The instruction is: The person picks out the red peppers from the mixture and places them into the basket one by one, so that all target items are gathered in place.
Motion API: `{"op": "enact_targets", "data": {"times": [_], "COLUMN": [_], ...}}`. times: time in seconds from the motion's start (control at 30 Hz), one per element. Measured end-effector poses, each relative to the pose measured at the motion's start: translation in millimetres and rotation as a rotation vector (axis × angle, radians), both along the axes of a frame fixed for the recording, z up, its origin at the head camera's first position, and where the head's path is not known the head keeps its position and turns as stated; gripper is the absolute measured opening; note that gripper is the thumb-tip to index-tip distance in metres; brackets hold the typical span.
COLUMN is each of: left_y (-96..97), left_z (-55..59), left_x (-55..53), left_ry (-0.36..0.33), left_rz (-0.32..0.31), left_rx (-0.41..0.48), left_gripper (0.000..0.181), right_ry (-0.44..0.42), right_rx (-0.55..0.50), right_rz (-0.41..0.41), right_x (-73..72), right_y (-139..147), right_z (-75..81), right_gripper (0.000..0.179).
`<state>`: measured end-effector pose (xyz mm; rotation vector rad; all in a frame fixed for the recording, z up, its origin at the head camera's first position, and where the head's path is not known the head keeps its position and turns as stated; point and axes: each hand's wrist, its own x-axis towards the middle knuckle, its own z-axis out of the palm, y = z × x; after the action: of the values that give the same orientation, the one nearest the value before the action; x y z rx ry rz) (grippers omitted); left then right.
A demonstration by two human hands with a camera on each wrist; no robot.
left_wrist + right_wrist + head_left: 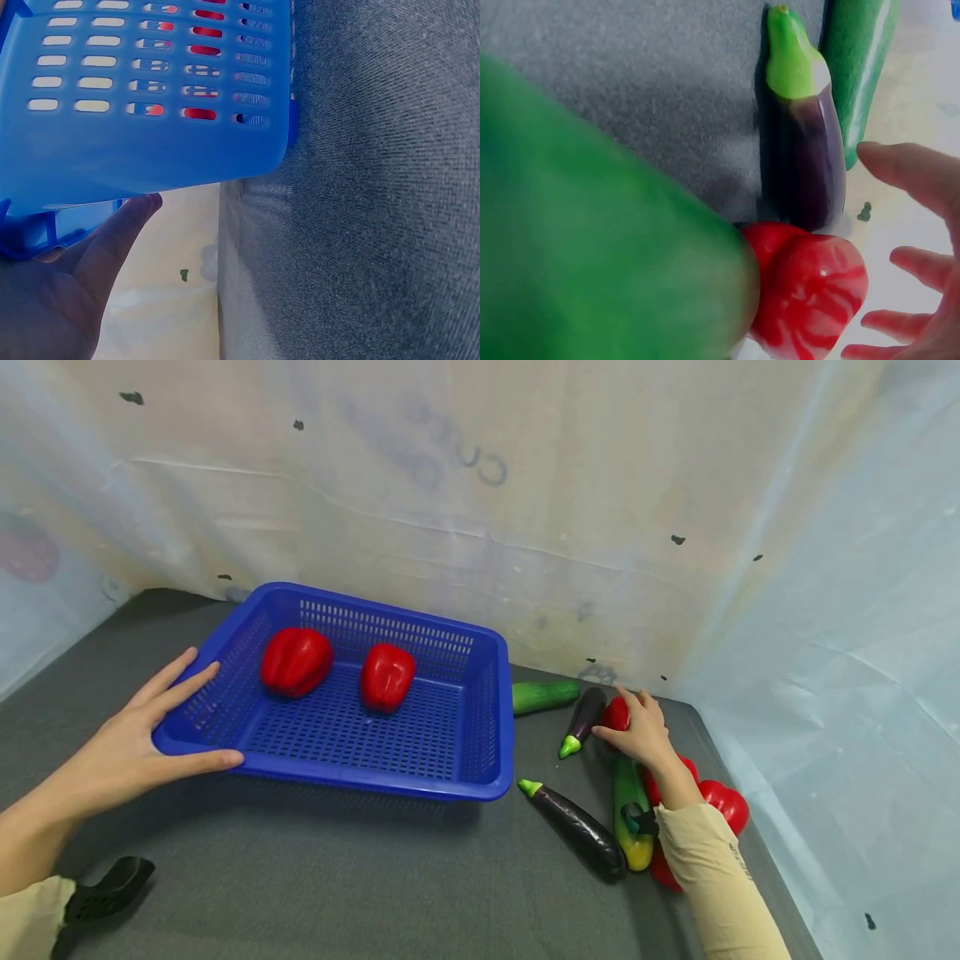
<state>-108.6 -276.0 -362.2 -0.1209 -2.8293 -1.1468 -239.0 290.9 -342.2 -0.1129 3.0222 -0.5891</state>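
My left hand (135,752) lies at the left front corner of a blue plastic basket (360,781), fingers straight and spread against its left rim, thumb along the front rim. Two red bell peppers, one at the left (297,662) and one nearer the middle (387,677), sit inside. Over at the right, my right hand (641,731) hovers by another red bell pepper (810,292); its fingers are spread and apart from the pepper in the right wrist view. Beside that pepper lies an eggplant (584,720) with a green cap.
A second eggplant (577,829) lies nearer the front, beside a green and yellow zucchini (632,802). Another zucchini (547,695) is partly hidden behind the basket. More red bell peppers (726,806) lie under and beyond my right forearm. Plastic-sheeted walls (480,552) border the grey table (375,877).
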Motion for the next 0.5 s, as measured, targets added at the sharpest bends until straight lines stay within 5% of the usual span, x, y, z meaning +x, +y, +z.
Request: {"op": "enact_targets", "data": {"times": [0.5], "left_y": [0.2], "left_z": [-0.2], "left_x": [0.5], "left_ry": [0.002], "left_rz": [-0.003], "left_rx": [0.008], "left_gripper": [0.107], "right_ry": [-0.026], "right_rx": [0.03], "right_rz": [-0.042], "right_x": [-5.5], "right_y": [6.9], "right_z": [1.2], "right_gripper": [0.081]}}
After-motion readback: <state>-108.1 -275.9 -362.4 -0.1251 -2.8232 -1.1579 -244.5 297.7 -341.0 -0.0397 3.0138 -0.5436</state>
